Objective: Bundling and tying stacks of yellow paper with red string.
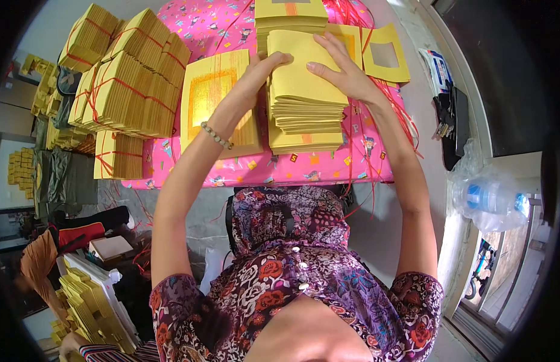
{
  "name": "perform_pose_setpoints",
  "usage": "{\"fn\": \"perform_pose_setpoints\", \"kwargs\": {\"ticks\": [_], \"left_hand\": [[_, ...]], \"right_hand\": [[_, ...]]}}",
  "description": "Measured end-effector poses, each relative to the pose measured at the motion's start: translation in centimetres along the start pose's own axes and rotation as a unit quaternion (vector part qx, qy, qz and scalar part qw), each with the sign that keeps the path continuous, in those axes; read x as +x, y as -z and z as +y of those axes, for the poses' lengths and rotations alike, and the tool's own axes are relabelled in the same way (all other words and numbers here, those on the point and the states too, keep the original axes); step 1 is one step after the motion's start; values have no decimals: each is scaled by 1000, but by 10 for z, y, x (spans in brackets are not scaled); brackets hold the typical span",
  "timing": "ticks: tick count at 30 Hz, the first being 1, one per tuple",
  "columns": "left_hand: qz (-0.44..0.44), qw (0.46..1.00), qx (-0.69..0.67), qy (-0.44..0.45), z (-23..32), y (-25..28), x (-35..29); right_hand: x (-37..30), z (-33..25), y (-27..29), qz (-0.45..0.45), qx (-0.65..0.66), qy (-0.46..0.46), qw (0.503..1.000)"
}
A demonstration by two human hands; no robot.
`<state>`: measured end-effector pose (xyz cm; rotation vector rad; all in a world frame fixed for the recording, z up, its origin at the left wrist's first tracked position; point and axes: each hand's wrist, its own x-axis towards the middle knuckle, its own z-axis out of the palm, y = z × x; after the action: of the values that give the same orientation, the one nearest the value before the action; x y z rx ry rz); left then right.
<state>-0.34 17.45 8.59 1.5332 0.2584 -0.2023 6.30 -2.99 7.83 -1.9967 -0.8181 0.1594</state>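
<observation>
While both hands, left hand (265, 69) and right hand (343, 69), press flat on the yellow paper stack (304, 99) mid-worktop (328, 166), uneven pressure could topple it.

You are in a small paper-goods workshop, the home-based sort: tied bundles of yellow paper (126, 90) crowd your desk (244, 172) under a pink patterned cloth, more yellow stacks (90, 308) sit on the floor, and red string (385, 102) lies scattered about.

Pink patterned tablecloth (244, 172) over table; grey floor (376, 232); daylit doorway (503, 265) right.
</observation>
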Motion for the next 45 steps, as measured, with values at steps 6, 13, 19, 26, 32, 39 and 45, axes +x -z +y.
{"fn": "perform_pose_setpoints", "kwargs": {"ticks": [6,13,19,26,32,39,45], "left_hand": [[-38,960,-274,-50,-6,-20,-10],[-10,933,-357,-53,-20,-14,-9],[41,945,-322,-24,-21,-20,-16],[-34,921,-386,-41,-53,-7,15],[-11,923,-384,-4,-24,-35,-4],[-56,912,-402,-53,-46,-22,17],[-15,927,-375,-14,-27,-34,2]], "right_hand": [[-3,7,2,15,107,27,994],[-32,58,-25,99,374,-30,922],[-48,24,-52,79,409,-111,902],[-41,68,-73,102,551,-257,788],[-47,49,-60,102,535,-158,824],[-48,32,-60,117,524,-133,833],[-55,60,-59,95,450,-103,882]]}}
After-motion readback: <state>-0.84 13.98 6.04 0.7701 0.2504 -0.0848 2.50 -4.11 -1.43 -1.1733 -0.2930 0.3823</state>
